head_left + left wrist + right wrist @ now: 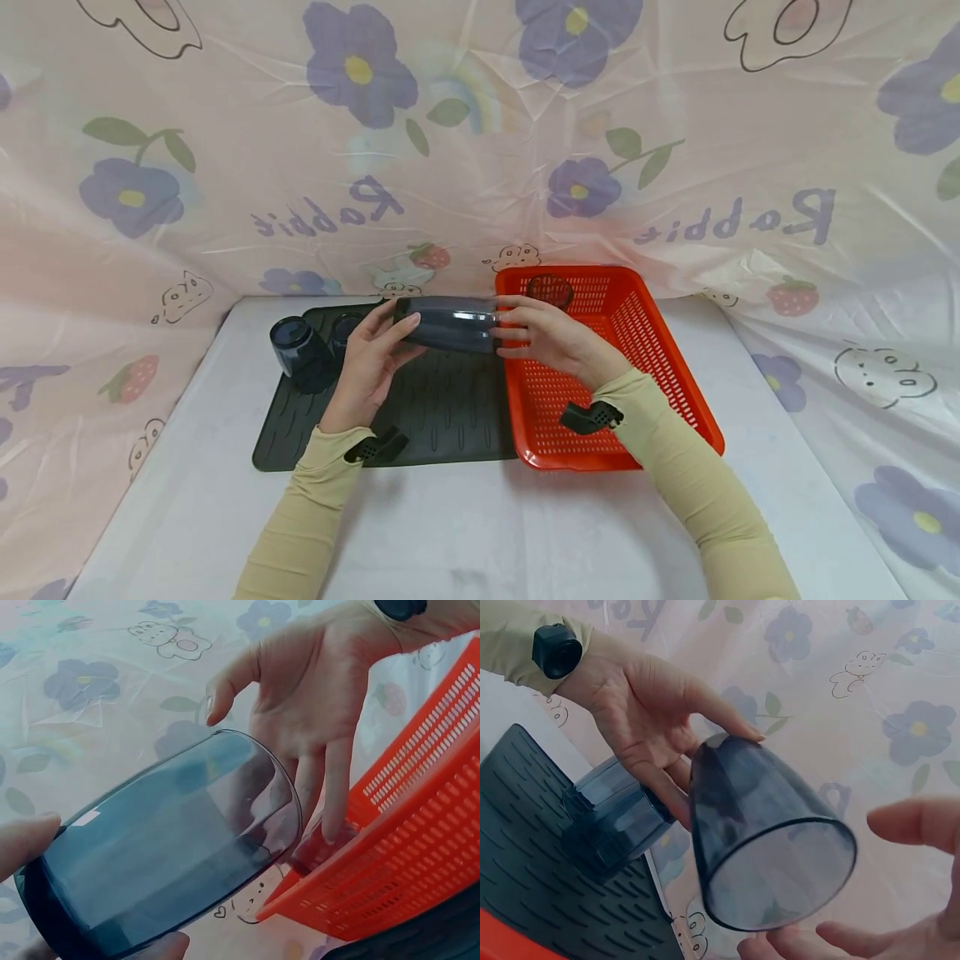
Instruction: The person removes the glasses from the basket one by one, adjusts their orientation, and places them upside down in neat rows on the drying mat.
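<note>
Head view: the dark glass [450, 327] is held on its side above the black mat [465, 421] by the left hand [363, 367], its fingers curled round the base end. The right hand [558, 337] is spread at the rim, over the red basket [570, 461]. A drop could result if the base grip is loosened before the rim is secured.

Left wrist view: the right fingers are extended past the rim; contact cannot be confirmed. Slippage could be caused by the smooth wall.

Right wrist view: nothing is gripped by the right hand. A standing glass [607, 825] could be toppled if the left hand is lowered carelessly.
</note>
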### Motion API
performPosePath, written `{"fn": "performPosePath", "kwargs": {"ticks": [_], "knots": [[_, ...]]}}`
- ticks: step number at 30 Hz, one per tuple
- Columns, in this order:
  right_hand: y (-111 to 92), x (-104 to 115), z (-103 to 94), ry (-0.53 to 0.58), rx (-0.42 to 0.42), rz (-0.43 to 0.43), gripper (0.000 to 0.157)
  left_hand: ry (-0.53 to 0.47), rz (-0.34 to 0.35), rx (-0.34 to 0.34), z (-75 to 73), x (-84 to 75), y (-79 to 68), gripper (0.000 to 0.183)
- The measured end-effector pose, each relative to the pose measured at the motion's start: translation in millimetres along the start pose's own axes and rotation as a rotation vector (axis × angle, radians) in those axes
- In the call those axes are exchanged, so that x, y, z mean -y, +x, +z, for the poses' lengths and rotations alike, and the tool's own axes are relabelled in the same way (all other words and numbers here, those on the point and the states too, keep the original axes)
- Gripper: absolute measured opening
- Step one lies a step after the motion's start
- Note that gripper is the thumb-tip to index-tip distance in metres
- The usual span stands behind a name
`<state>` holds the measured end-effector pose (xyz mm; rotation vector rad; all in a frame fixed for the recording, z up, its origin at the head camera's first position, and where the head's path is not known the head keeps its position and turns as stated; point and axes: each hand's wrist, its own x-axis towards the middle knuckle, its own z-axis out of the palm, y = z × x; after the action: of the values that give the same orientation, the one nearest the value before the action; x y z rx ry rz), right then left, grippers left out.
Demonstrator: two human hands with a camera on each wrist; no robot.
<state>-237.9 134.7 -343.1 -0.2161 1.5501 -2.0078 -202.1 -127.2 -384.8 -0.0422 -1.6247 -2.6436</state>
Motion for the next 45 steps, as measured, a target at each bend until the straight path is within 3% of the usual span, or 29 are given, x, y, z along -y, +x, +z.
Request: {"fn": "performPosePath", "kwargs": {"ticks": [11,21,35,45], "knots": [[-8,10,-18.8,0.016,0.009,-0.058,0.051,0.094,0.046,-0.054,-12.6,-2.5,-1.5,0.057],[-24,16,-45.4,0.057,-0.015,-0.085,0.049,0.259,0.069,-0.078,-27.7,-1.4,-4.2,0.062],[-40,8,-71.8,0.086,-0.056,-0.074,0.049,0.297,0.075,-0.105,-45.9,0.2,-8.2,0.063],[-45,9,-83.1,0.097,-0.067,-0.101,0.047,0.518,0.155,-0.113,-52.4,4.5,-2.2,0.059]]}}
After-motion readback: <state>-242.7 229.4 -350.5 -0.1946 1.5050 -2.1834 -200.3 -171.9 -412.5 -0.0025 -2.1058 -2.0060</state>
